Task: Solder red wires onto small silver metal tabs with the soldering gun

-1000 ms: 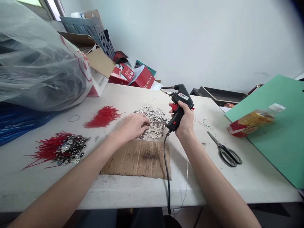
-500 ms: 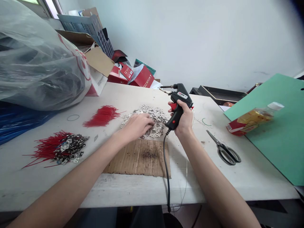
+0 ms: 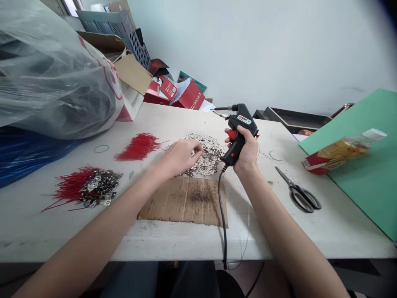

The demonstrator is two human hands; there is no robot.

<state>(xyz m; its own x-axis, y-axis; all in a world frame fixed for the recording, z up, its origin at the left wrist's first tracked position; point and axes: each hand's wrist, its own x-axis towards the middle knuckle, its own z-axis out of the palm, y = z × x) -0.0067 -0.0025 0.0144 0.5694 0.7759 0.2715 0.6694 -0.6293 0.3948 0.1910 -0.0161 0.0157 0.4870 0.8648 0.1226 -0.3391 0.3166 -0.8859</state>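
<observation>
My right hand is wrapped round the handle of a black soldering gun with a red trigger, its tip pointing left and its cord hanging over the table's front edge. My left hand hovers at the left side of a pile of small silver metal tabs. Thumb and forefinger are pinched together; what is between them, if anything, is too small to make out. In front of the pile lies a scorched cardboard piece.
To the left are a bundle of red wires and a heap of red wires with metal tabs. Scissors lie right, near a bottle on a green board. A big plastic bag bulges at the left.
My left hand has lifted from among the metal tabs, its thumb and forefinger now pinched. The right hand keeps hold of the soldering gun, and the whole view has shifted slightly.
</observation>
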